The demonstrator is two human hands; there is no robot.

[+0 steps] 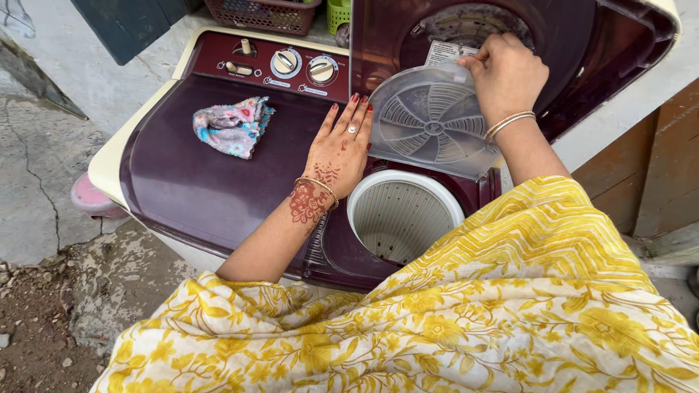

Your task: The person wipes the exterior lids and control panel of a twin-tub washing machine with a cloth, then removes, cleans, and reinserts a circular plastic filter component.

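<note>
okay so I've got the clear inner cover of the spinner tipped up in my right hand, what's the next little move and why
Probably lift the clear inner cover a little higher. Your right hand holds its top edge, but it slants over the back of the white spin tub. Your left hand rests flat on the maroon lid.

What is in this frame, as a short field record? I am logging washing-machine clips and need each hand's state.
Setting: twin-tub washing machine, maroon top, outdoors by a wall
Left hand: flat on the closed wash-tub lid, holding nothing
Right hand: grips the top edge of the translucent round inner cover, tilted up
Spin tub: open, white, perforated wall; little of its floor shows
Spinner lid: raised upright
Cloth: crumpled, floral, lying on the lid
Control knobs: on the rear panel
Baskets: behind the machine
</note>
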